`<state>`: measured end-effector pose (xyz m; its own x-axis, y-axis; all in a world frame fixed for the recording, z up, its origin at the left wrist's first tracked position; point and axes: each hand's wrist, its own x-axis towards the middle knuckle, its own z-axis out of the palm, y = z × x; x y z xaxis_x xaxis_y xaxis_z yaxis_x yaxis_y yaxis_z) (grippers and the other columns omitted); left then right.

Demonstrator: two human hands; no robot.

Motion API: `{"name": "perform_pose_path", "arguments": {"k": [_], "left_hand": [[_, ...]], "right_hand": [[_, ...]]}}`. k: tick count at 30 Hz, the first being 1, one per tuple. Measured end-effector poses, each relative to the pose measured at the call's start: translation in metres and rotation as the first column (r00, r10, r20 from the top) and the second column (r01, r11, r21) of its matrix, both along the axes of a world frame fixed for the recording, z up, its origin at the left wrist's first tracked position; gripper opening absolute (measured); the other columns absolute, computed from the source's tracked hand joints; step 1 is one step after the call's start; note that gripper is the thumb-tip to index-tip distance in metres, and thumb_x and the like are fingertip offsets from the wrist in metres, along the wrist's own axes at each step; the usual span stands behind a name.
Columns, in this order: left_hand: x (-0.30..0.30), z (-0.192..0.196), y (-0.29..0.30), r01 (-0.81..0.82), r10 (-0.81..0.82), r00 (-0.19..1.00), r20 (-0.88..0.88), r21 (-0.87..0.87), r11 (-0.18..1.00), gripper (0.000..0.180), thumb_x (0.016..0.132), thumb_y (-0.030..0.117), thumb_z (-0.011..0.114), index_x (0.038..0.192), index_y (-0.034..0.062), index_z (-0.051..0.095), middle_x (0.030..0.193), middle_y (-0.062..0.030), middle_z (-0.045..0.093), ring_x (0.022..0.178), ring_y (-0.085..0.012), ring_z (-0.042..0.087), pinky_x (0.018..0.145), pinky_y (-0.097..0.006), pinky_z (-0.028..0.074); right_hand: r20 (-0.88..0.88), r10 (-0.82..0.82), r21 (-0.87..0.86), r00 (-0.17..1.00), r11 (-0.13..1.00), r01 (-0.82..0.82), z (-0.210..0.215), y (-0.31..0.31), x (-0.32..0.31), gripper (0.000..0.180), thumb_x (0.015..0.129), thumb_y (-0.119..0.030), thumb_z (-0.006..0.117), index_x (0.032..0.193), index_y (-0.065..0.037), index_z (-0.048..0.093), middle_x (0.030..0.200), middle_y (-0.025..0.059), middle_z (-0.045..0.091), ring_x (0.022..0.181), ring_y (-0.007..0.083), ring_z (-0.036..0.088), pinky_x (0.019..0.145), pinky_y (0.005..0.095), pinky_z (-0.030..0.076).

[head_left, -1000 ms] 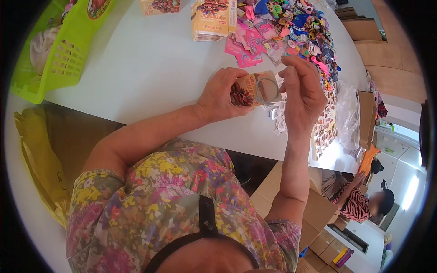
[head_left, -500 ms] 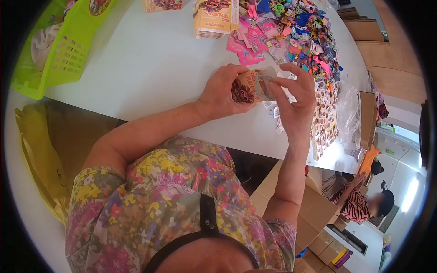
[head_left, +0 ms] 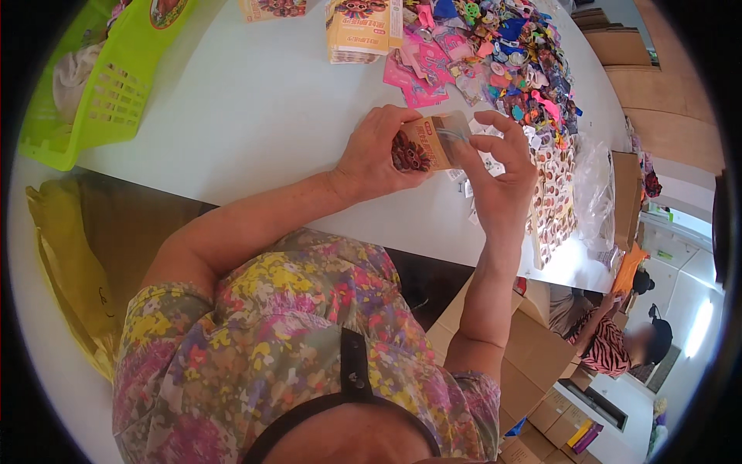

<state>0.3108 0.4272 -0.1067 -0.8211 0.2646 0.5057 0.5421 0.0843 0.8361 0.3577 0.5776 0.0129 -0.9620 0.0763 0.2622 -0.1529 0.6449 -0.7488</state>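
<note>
My left hand [head_left: 380, 151] is wrapped round a small yellow-orange printed packet [head_left: 423, 145] with a red cartoon figure on it. A clear plastic part [head_left: 457, 126] sticks out at the packet's right end. There my right hand [head_left: 501, 158] has its thumb and a finger pinched together at the plastic edge, with the upper finger lifted away. Whether anything small sits between the pinching fingertips is hidden. The packet is held above the white table [head_left: 255, 100]. Beyond it stands a stack of similar yellow packets [head_left: 359, 35].
Pink packets [head_left: 421, 73] and a heap of colourful small trinkets [head_left: 518, 54] cover the far right. Sheets of stickers [head_left: 553, 197] and clear plastic bags [head_left: 591, 193] lie right. A green basket [head_left: 120, 93] stands left. Cardboard boxes [head_left: 533, 356] and another person [head_left: 607, 344] are at lower right.
The packet has turned slightly in my left hand, and its clear end now points a bit more upward. My right thumb and finger have closed in on that end.
</note>
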Motion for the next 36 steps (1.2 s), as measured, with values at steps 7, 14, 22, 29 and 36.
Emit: {"name": "perform_pose_path", "arguments": {"k": [7, 14, 22, 29, 36], "left_hand": [[0.000, 0.000, -0.001, -0.009, 0.009, 1.000, 0.015, 0.009, 1.000, 0.071, 0.055, 0.019, 0.085, 0.115, 0.0074, 0.047, 0.101, -0.0105, 0.055, 0.090, -0.0319, 0.054, 0.080, -0.042, 0.045], [-0.002, 0.001, 0.000, 0.001, -0.002, 0.998, 0.064, 0.015, 1.000, 0.070, 0.058, 0.021, 0.086, 0.115, 0.0072, 0.047, 0.101, -0.0116, 0.055, 0.090, -0.0315, 0.056, 0.079, -0.040, 0.047], [0.008, 0.023, -0.015, 0.252, -0.219, 0.954, 0.202, -0.151, 0.956, 0.070, 0.067, 0.018, 0.085, 0.122, 0.0046, 0.044, 0.107, -0.0128, 0.059, 0.096, -0.0233, 0.064, 0.082, -0.035, 0.052], [0.033, 0.026, -0.042, 0.420, -0.405, 0.837, 0.369, 0.042, 0.907, 0.058, 0.076, 0.004, 0.076, 0.124, 0.0072, 0.043, 0.107, -0.0137, 0.059, 0.087, -0.0263, 0.066, 0.074, -0.036, 0.056], [0.054, 0.009, -0.071, 0.454, -0.458, 0.619, 0.638, 0.185, 0.871, 0.051, 0.081, 0.000, 0.073, 0.122, 0.0047, 0.043, 0.106, -0.0086, 0.058, 0.091, -0.0138, 0.063, 0.077, -0.029, 0.056]], "right_hand": [[-0.101, -0.084, 0.106, 0.991, 0.990, 0.095, -0.009, -0.003, 0.001, 0.009, 0.080, -0.008, 0.073, 0.088, -0.003, 0.072, 0.116, 0.0109, 0.062, 0.112, 0.0227, 0.057, 0.094, 0.0358, 0.044], [-0.169, -0.046, 0.155, 0.985, 0.985, 0.072, -0.032, -0.005, 0.006, 0.014, 0.081, -0.006, 0.071, 0.094, -0.002, 0.070, 0.111, 0.0128, 0.063, 0.098, 0.0223, 0.061, 0.083, 0.0322, 0.049], [0.137, -0.156, -0.282, 0.978, 0.940, 0.190, -0.048, 0.005, 0.030, 0.036, 0.084, 0.002, 0.067, 0.119, 0.000, 0.057, 0.094, 0.0010, 0.062, 0.074, 0.0038, 0.057, 0.061, 0.0178, 0.043], [0.152, 0.049, -0.683, 0.987, 0.727, 0.069, -0.055, -0.005, 0.052, 0.042, 0.081, -0.002, 0.070, 0.120, 0.001, 0.055, 0.105, 0.0051, 0.060, 0.095, 0.0110, 0.058, 0.082, 0.0237, 0.047], [0.144, -0.074, -0.768, 0.987, 0.620, 0.158, -0.105, -0.034, 0.087, 0.044, 0.082, -0.004, 0.071, 0.123, 0.001, 0.054, 0.107, 0.0067, 0.060, 0.100, 0.0137, 0.057, 0.086, 0.0282, 0.047]]}}
